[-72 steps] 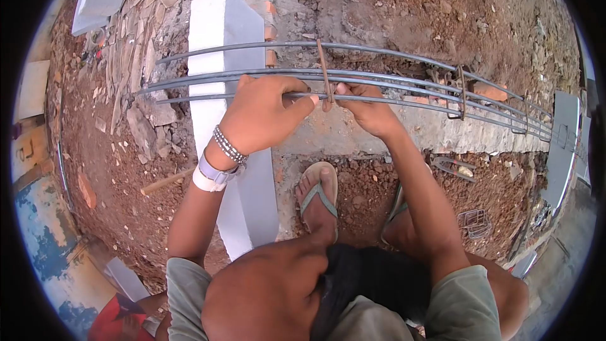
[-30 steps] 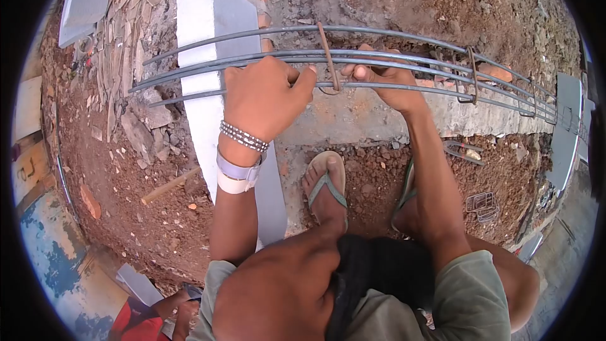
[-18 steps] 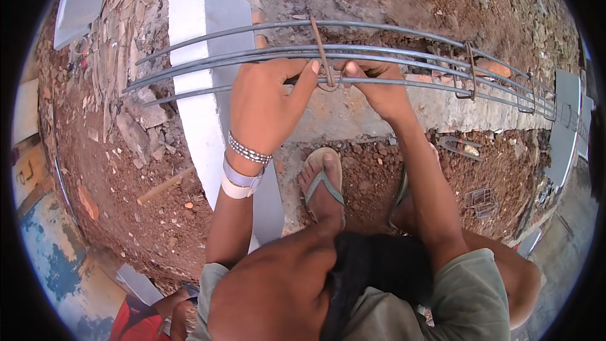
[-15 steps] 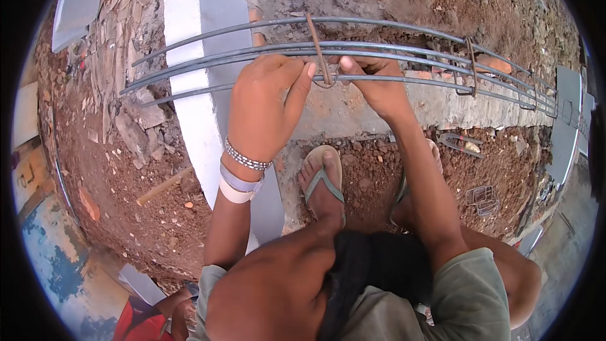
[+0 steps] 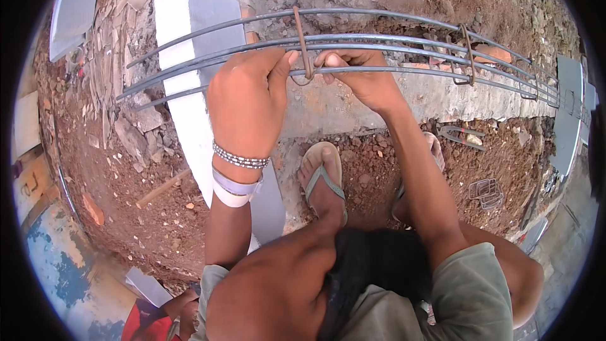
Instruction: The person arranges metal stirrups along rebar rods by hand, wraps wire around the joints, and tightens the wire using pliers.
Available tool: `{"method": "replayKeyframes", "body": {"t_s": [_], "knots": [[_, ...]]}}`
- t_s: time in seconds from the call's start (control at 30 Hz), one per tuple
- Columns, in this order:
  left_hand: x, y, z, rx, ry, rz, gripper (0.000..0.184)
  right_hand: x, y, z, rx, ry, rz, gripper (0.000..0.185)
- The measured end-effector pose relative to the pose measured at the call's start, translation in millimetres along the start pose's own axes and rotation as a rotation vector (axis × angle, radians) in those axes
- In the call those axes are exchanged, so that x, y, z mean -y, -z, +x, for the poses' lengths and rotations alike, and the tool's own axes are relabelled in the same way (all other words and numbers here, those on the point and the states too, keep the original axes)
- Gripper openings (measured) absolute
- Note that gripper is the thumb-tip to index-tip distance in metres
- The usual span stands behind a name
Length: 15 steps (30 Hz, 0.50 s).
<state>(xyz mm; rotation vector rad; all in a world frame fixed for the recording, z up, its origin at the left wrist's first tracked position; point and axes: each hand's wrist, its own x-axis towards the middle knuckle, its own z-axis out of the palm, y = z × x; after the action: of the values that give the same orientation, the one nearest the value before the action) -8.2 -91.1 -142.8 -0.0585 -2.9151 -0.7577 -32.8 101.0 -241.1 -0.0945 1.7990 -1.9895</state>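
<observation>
Several long steel reinforcing bars (image 5: 404, 48) run side by side across the view, with a rusty square stirrup (image 5: 301, 38) around them. My left hand (image 5: 247, 104) is closed over the lower bars just left of this stirrup, thumb beside its lower corner. Its other fingertips are hidden. To the right of the stirrup, my right hand (image 5: 366, 82) has thumb and index finger pinched together at the lowest bar. What they grip, if anything, is hidden. Another stirrup (image 5: 468, 53) encircles the bars farther right.
A white-sided block (image 5: 180, 31) supports the bars at left, a grey panel (image 5: 568, 113) stands at right. Pincers (image 5: 464, 137) and loose stirrups (image 5: 486, 193) lie on the soil, a wooden stick (image 5: 163, 188) at left. Another person's arm (image 5: 180, 306) shows bottom left.
The view has shifted slightly, so bars, stirrup and block appear a little farther left and up. My right thumb and index finger have drawn together. My left hand stays on the bars.
</observation>
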Motion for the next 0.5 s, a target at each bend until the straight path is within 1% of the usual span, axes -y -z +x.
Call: {"method": "replayKeyframes", "body": {"t_s": [0.03,0.13,0.23,0.33,0.43,0.5], "knots": [[3.5,-2.5,-2.3,-0.063,-0.049,-0.03,0.017,1.9,-0.6,0.5,-0.012,-0.009,-0.004,0.03],[3.3,-5.4,-7.6,-0.199,-0.113,0.015,0.015,-0.5,-1.7,0.8,-0.05,0.003,0.02,0.029],[6.3,-12.1,-8.2,-0.178,-0.084,-0.075,0.017,-4.7,0.1,0.4,-0.031,0.05,0.045,0.028],[1.0,-13.0,-9.6,-0.196,-0.054,-0.144,0.014,-9.2,-1.9,-0.1,-0.068,0.053,0.013,0.028],[4.6,-15.1,-11.5,-0.228,-0.13,-0.179,0.011,-9.7,-9.7,-4.1,-0.081,0.08,0.051,0.042],[3.8,-13.0,-10.0,-0.213,-0.234,-0.201,0.013,-14.7,-11.2,-3.7,-0.034,0.018,0.196,0.041]]}}
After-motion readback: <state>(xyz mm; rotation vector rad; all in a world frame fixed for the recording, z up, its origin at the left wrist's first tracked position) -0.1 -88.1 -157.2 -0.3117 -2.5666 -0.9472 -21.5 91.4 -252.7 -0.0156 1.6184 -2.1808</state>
